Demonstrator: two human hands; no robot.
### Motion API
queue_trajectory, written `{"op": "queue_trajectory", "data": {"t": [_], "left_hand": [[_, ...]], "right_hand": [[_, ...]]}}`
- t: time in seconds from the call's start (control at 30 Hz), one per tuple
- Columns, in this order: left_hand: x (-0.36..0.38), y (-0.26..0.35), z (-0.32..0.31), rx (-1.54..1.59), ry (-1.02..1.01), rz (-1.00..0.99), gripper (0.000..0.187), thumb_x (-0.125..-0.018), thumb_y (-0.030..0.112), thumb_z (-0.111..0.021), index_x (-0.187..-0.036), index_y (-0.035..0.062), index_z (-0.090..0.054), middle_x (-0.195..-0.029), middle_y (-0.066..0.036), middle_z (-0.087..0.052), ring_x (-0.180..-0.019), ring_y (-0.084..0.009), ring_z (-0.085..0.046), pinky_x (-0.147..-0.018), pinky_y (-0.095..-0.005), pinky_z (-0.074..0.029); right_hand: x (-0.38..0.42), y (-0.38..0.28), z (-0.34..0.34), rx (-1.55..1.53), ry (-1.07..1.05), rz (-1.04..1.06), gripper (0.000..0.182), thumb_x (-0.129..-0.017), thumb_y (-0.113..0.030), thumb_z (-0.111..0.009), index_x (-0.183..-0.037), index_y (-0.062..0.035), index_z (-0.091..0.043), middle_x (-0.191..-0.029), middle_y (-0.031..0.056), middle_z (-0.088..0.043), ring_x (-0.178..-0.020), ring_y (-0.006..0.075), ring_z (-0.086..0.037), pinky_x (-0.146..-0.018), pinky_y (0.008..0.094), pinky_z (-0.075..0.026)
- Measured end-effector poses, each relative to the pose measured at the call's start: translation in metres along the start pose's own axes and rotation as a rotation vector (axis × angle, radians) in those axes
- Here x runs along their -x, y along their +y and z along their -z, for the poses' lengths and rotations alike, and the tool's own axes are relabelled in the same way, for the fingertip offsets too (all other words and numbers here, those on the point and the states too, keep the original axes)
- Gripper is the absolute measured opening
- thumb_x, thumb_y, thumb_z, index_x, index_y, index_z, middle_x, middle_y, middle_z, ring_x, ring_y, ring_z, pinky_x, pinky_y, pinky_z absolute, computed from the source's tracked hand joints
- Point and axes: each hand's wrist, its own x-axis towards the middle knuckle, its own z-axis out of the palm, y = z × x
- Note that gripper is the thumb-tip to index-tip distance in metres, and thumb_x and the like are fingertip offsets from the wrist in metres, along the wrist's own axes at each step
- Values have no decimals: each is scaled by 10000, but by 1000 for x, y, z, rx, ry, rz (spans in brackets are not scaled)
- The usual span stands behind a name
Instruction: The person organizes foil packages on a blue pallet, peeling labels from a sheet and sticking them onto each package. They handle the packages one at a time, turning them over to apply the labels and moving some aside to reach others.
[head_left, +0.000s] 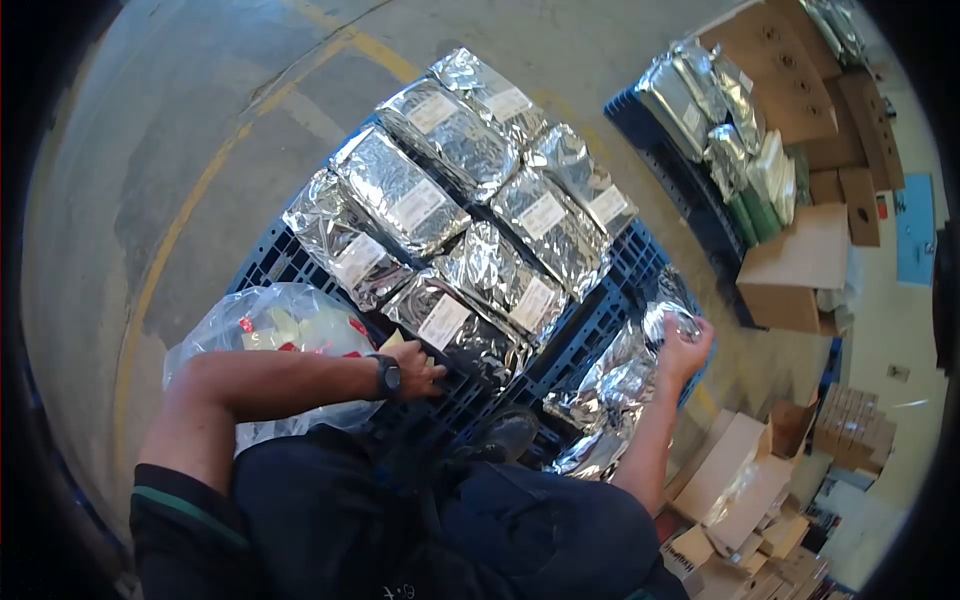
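Observation:
My right hand (686, 345) grips the crumpled top of a silver foil bag (625, 365), which lies along the right side of a blue plastic pallet (615, 262). My left hand (412, 370), with a dark watch on its wrist, has its fingers curled beside the nearest silver foil packages. A small pale yellow piece (397, 338) shows at its fingers, too small to name. Several foil packages (400, 190) with white labels lie side by side on the pallet. Under my left forearm, a clear plastic bag (215, 330) contains pale pieces with red marks.
A second blue pallet (665, 165) at the upper right bears more foil bags and a cardboard box (800, 255). Opened cartons (735, 480) lie at the lower right. A yellow line (190, 210) crosses the concrete floor. My shoe (505, 435) is by the pallet's near edge.

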Motion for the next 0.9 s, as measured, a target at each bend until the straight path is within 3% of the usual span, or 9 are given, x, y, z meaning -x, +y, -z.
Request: {"op": "queue_trajectory", "data": {"t": [0.1,0.17,0.23,0.3,0.37,0.5,0.7,0.77,0.9], "left_hand": [[-8,-13,-27,129,-200,27,365,-959,287,-483,-1309,381,-522,-1198,-28,-625,-922,-240,-694,-717,-405,-545],[0,-27,-76,133,102,7,461,-887,236,-546,-1310,420,-559,-1196,-32,-639,-1096,-242,-644,-896,-428,-538],[-1,-34,-84,216,38,25,420,-838,222,-587,-1217,396,-634,-1182,-32,-643,-1129,-258,-624,-908,-419,-536],[2,-43,-82,118,279,-70,350,-868,221,-557,-1170,375,-647,-1059,-37,-663,-1000,-252,-668,-803,-406,-568],[4,-47,-65,143,457,-132,216,-793,216,-614,-971,274,-721,-979,-22,-672,-1028,-262,-651,-851,-409,-545],[18,-45,-14,462,238,-195,346,-806,109,-602,-1119,239,-669,-1004,-38,-683,-987,-274,-660,-829,-394,-555],[32,-39,22,576,306,-120,562,-806,95,-562,-1341,267,-575,-944,-62,-647,-905,-294,-641,-819,-411,-548],[38,-39,33,577,306,-90,588,-818,96,-537,-1378,276,-554,-983,-84,-658,-924,-307,-642,-843,-410,-548],[47,-32,31,628,404,23,625,-755,72,-588,-1350,261,-577,-1194,-79,-665,-1098,-285,-632,-931,-404,-529]], "right_hand": [[-21,-18,14,-353,24,-137,452,-774,-126,-833,-1118,-115,-541,-836,58,-622,-675,172,-623,-602,300,-530],[-27,-29,29,-537,76,-110,432,-803,-122,-809,-1128,-121,-524,-799,38,-629,-565,132,-592,-516,281,-516],[-34,-42,42,-564,-55,-210,402,-856,-145,-754,-1161,-116,-493,-817,24,-641,-426,84,-500,-351,238,-416],[-24,-81,36,-858,36,-473,401,-883,-203,-726,-1185,-122,-475,-905,17,-663,-347,56,-427,-260,208,-305],[-17,-100,33,-1060,-137,-415,302,-925,-190,-669,-1168,-109,-509,-964,33,-676,-770,160,-671,-675,303,-576],[-24,-69,5,-1325,-240,-507,354,-916,-151,-674,-1220,-109,-498,-1052,27,-626,-967,168,-627,-830,353,-536],[-50,-119,-26,-1459,-446,-621,381,-953,-158,-621,-1298,-82,-480,-1183,58,-584,-1099,178,-578,-939,388,-496],[-66,-139,-39,-1156,-508,-5,351,-932,-119,-644,-1245,-74,-493,-1179,81,-582,-1089,163,-583,-892,351,-520],[-78,-241,-44,-1178,-563,178,357,-830,-94,-752,-1102,-51,-525,-1084,132,-634,-942,191,-647,-676,258,-557]]}}
